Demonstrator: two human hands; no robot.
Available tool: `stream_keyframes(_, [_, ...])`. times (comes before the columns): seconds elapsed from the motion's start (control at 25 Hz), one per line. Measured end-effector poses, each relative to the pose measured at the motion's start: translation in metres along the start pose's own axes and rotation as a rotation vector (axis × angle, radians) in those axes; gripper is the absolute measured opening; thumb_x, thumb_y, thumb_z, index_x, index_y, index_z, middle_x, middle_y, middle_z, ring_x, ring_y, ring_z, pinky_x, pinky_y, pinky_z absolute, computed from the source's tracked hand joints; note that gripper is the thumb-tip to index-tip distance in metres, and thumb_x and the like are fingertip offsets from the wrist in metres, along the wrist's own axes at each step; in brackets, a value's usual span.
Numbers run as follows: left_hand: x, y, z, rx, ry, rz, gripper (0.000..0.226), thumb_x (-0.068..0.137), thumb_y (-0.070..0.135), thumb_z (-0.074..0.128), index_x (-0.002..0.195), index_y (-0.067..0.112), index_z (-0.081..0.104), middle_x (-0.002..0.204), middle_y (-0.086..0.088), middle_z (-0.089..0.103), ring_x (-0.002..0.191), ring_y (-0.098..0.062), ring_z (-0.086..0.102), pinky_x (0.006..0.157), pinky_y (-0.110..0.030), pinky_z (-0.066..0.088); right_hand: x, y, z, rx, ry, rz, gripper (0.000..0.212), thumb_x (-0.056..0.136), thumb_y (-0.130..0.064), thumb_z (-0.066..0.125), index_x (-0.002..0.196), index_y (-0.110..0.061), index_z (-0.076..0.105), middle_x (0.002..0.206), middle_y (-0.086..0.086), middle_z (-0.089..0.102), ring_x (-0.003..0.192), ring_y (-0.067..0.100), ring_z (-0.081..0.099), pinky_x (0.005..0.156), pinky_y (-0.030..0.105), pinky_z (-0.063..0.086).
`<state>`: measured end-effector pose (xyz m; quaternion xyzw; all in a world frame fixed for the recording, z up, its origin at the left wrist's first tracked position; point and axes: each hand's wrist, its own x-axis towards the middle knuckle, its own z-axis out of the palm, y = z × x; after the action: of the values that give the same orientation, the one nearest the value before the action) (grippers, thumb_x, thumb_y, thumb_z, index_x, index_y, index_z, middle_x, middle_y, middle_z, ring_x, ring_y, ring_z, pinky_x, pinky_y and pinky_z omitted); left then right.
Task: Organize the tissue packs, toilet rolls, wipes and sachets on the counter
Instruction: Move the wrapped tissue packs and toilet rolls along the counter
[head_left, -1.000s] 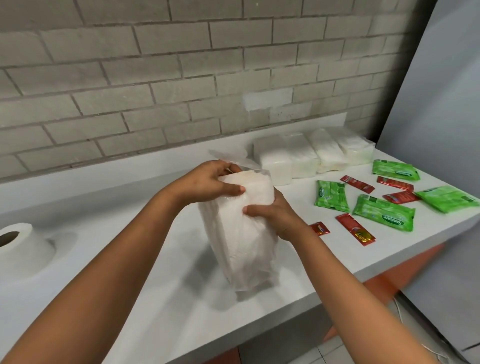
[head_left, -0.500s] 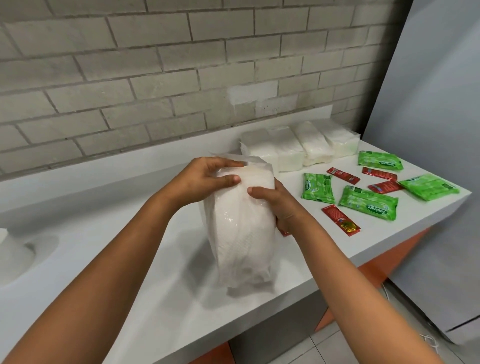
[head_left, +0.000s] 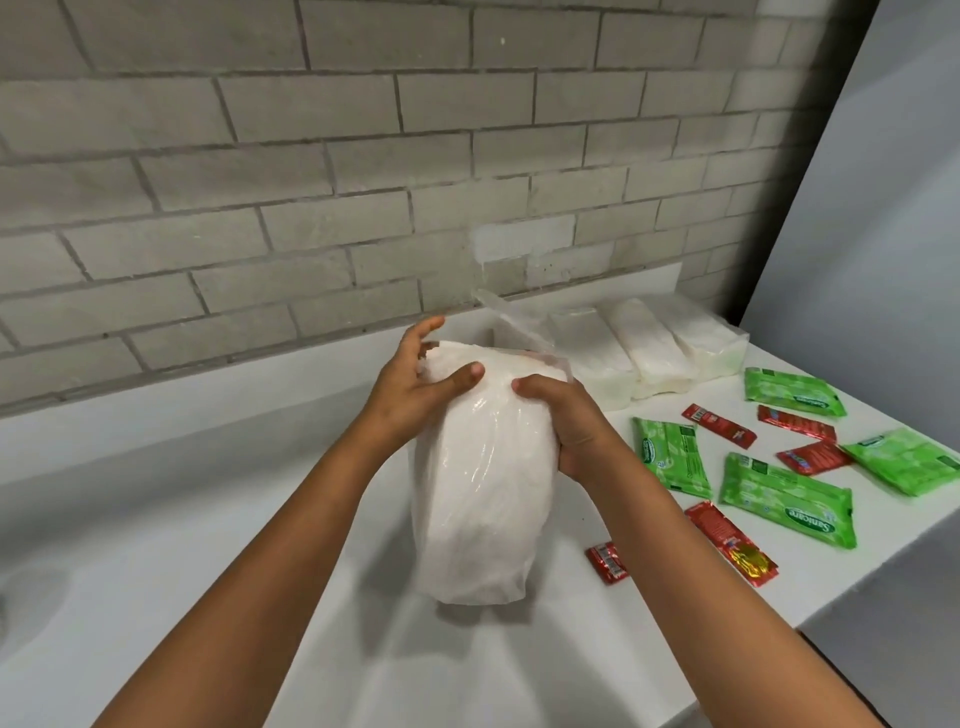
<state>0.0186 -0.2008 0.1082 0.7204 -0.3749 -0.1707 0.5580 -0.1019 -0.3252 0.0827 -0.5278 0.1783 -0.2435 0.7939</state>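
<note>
Both hands on tissue pack, upright on counter.
L hand & R hand grip top end; prob steadying it before moving to packs at wall.

Left of the fingers: bare white surface out to the frame edge, open for passing. Below them, toward the near edge, bare surface too. Right of them: blocked by scattered green wipes and red sachets, with narrow gaps between; one sachet just beside the held pack. Beyond and to the right: a row of tissue packs against the brick wall. Far right: a grey panel closing off that side.
</note>
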Motion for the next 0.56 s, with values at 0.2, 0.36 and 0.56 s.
stream_keyframes(0.2, [0.034, -0.024, 0.015, -0.261, 0.057, -0.120, 0.010, 0.076, 0.033, 0.074, 0.084, 0.030, 0.068, 0.083, 0.008, 0.070, 0.082, -0.013, 0.066, 0.070, -0.023, 0.050, 0.030, 0.004, -0.010, -0.014, -0.028, 0.143, 0.042, 0.063, -0.016, 0.063, 0.105, -0.011, 0.064, 0.089, 0.010, 0.073, 0.079, 0.023, 0.071, 0.061, 0.029, 0.056])
stream_keyframes(0.36, [0.063, -0.041, 0.028, -0.266, 0.166, -0.215, 0.038, 0.080, 0.038, 0.068, 0.050, 0.022, 0.051, 0.053, 0.005, 0.052, 0.051, -0.010, 0.049, 0.054, -0.019, 0.040, 0.049, 0.016, -0.019, -0.035, -0.102, 0.213, 0.035, 0.065, -0.013, 0.061, 0.100, -0.014, 0.066, 0.086, 0.007, 0.074, 0.079, 0.020, 0.071, 0.062, 0.028, 0.056])
stream_keyframes(0.56, [0.082, -0.050, 0.040, -0.248, 0.244, -0.266, 0.026, 0.089, 0.048, 0.053, 0.082, 0.027, 0.066, 0.080, 0.013, 0.069, 0.073, -0.002, 0.063, 0.066, -0.016, 0.047, 0.082, 0.018, -0.035, -0.072, -0.061, 0.209, 0.054, 0.062, -0.011, 0.065, 0.115, -0.008, 0.060, 0.097, 0.012, 0.069, 0.086, 0.026, 0.067, 0.076, 0.035, 0.055])
